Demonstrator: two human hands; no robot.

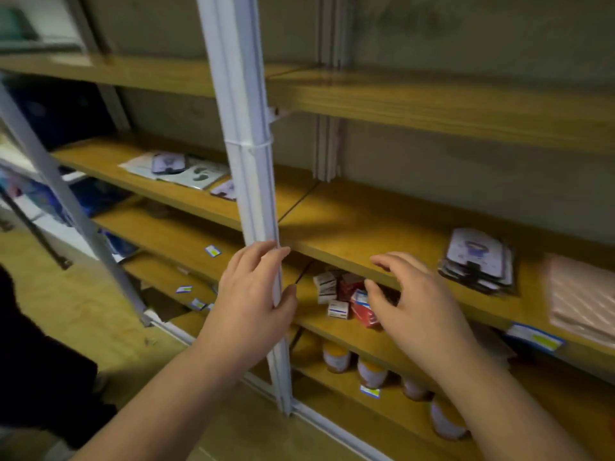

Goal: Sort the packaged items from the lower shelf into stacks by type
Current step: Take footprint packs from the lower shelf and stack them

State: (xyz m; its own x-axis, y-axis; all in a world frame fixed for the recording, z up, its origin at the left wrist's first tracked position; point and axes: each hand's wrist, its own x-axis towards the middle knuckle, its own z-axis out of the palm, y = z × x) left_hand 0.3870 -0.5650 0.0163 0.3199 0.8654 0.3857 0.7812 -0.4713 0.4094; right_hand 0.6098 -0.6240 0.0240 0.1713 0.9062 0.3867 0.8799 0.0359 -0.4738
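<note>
Several small white and red boxes (339,294) lie jumbled on a lower wooden shelf (332,331). My right hand (412,304) reaches in beside them with spread, relaxed fingers, its thumb close to a red and white box (361,306); it holds nothing. My left hand (256,294) grips the white upright post (246,161) of the rack, fingers and thumb curled round it. A stack of flat purple-printed packets (476,261) sits on the shelf above, right of my hands.
More flat packets (179,169) lie on the same upper shelf at the left. Several jars (372,372) stand on the bottom shelf. A pinkish sheet pack (582,294) lies at the far right. Price labels (532,337) are stuck on shelf edges. Wooden floor lies at left.
</note>
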